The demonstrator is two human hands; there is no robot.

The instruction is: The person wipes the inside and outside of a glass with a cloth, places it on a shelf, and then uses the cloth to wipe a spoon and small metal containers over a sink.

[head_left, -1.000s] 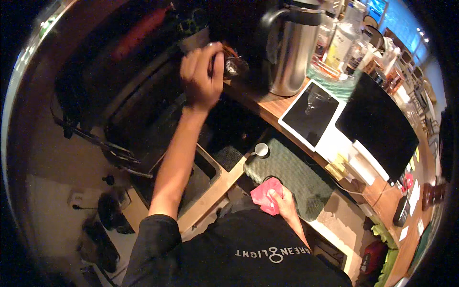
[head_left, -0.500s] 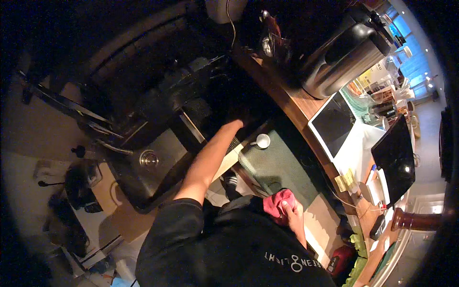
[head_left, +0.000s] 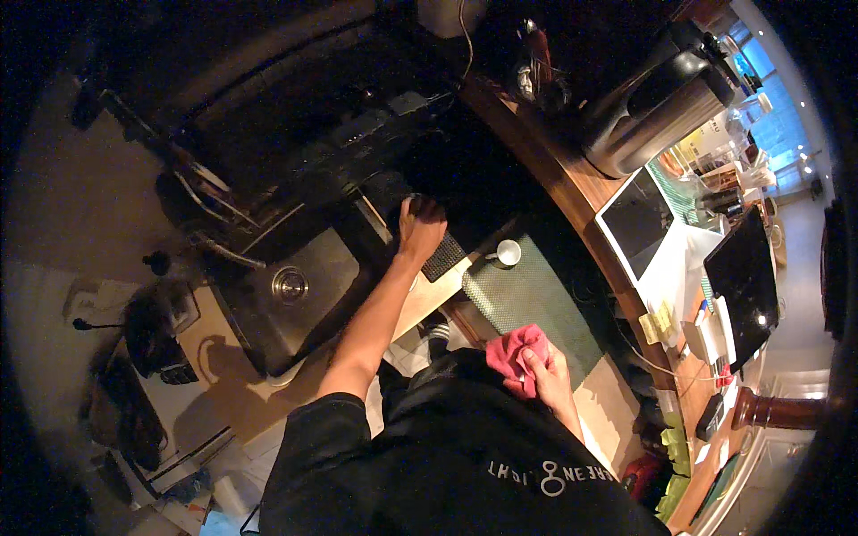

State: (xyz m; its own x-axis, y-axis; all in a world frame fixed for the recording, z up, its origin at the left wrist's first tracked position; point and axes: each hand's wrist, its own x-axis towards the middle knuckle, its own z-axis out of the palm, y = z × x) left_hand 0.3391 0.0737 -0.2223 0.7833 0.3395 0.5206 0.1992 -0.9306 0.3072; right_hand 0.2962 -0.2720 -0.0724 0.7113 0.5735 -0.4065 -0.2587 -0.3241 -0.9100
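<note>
My right hand (head_left: 552,377) grips a crumpled red cloth (head_left: 514,355) in front of my body, the thumb pressed on top. My left arm reaches forward over the dark counter beside the sink. My left hand (head_left: 422,230) is curled closed above a black ridged mat (head_left: 442,259); its fingertips lie in shadow, and what they hold, if anything, is hidden. To the right of that hand a white cup (head_left: 508,253) stands on a green mesh mat (head_left: 545,295).
A dark sink (head_left: 326,277) with a metal drain and faucet (head_left: 223,250) lies to the left. On the raised wooden ledge at right stand a large steel dispenser (head_left: 657,116), a white-framed tablet (head_left: 635,223) and a black screen (head_left: 746,286). The far middle is very dark.
My left hand has drawn back out of the deep shadow, leftward, and now shows as a closed hand. My right hand keeps its grip on the red cloth. The view has shifted slightly.
</note>
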